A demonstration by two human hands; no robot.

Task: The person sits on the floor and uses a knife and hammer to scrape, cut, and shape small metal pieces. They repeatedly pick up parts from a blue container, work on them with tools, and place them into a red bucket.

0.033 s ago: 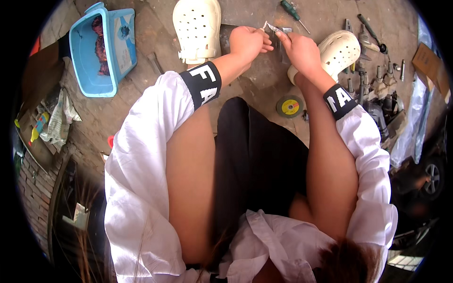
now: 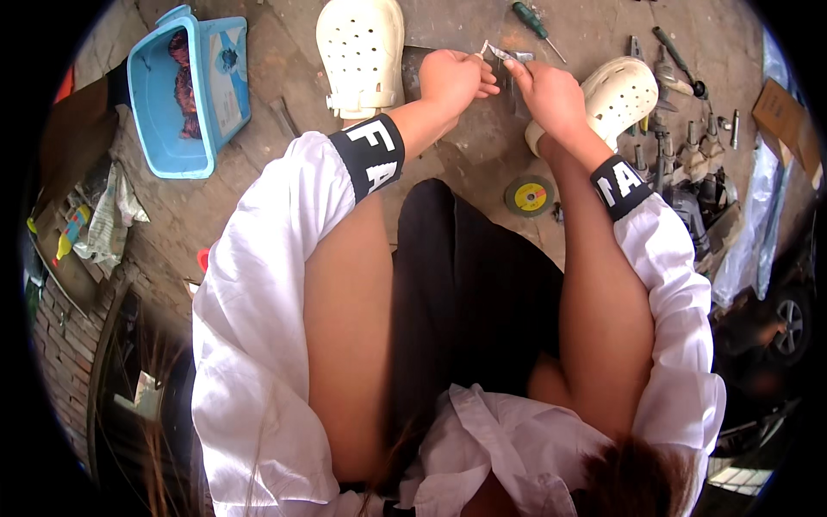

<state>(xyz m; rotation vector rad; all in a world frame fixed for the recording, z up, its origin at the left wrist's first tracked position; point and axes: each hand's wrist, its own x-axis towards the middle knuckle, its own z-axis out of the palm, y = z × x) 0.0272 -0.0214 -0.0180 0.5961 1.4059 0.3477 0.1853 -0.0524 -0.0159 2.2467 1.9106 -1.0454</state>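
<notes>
Pale strip (image 2: pixel 483 47) stuck up from the fingertips of the left hand (image 2: pixel 454 76) in the head view, out in front of the person's knees, between the two cream clogs. It was pinched between thumb and forefinger, and the other fingers curled loosely below. The right hand (image 2: pixel 549 93) was closed around a silver tool (image 2: pixel 499 52), its thumb laid along it, and the tool's tip pointed at the strip. Whether tip and strip touched was too small to tell. The hands were near each other but apart.

Beyond them a screwdriver (image 2: pixel 537 28) with a green handle lay on the floor (image 2: pixel 474 155). The left clog (image 2: pixel 360 52) was beside the left hand; the right clog (image 2: pixel 624 90) was just past the right wrist. Nearer the person, a yellow disc (image 2: pixel 529 196) with a dark rim lay flat.

At the left was a blue tub (image 2: pixel 233 129) with a reddish bundle (image 2: pixel 183 86) inside, and a grey metal piece (image 2: pixel 282 116) lay between tub and left clog. At the right, metal parts (image 2: pixel 693 155) were crowded together, with cardboard (image 2: pixel 786 125) and clear plastic (image 2: pixel 746 228) behind them. White sleeves (image 2: pixel 258 258) ended in black cuffs (image 2: pixel 369 162).
</notes>
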